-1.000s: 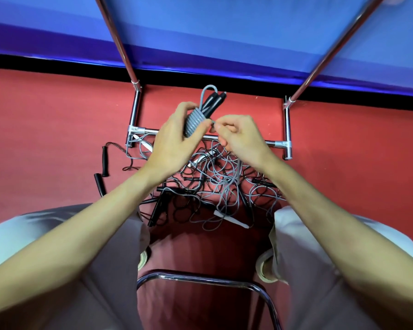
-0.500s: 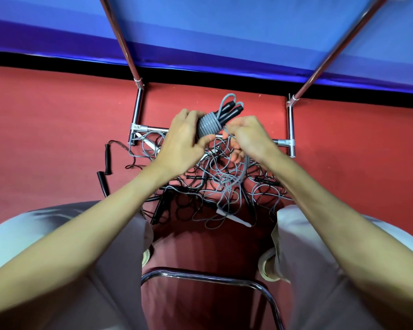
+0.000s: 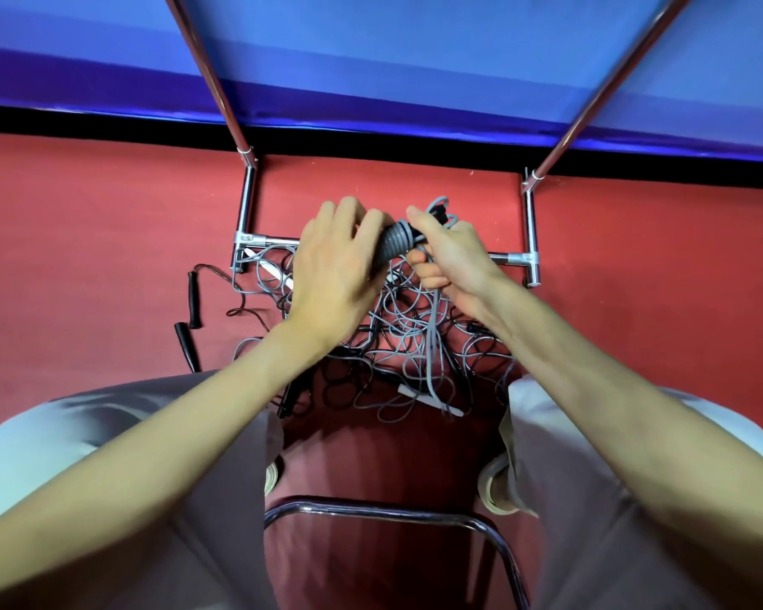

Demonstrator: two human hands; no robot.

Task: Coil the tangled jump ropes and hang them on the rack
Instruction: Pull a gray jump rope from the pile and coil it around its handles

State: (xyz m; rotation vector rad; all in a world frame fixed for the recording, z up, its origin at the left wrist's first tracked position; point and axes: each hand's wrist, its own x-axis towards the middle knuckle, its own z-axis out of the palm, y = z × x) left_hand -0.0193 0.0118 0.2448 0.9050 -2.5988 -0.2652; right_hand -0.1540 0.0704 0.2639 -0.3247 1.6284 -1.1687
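My left hand (image 3: 333, 268) grips a tightly coiled grey jump rope (image 3: 392, 244), whose black handles stick out past my right hand. My right hand (image 3: 448, 255) pinches the grey cord right beside the coil; a loose strand of it hangs down from my fingers. Beneath both hands a tangle of grey and black ropes (image 3: 410, 341) lies on the red floor. The chrome rack (image 3: 527, 222) stands behind the pile, its low crossbar partly hidden by my hands.
Two black handles (image 3: 193, 301) of another rope lie on the floor to the left. A white handle (image 3: 430, 401) sits at the pile's near edge. A blue wall rises behind the rack. My knees flank a chrome chair frame (image 3: 384, 510) at the bottom.
Both hands and the coil have shifted slightly right and lower. My right hand has come over the coil's handle end, now covering most of the handles, and the cord trails down from it.
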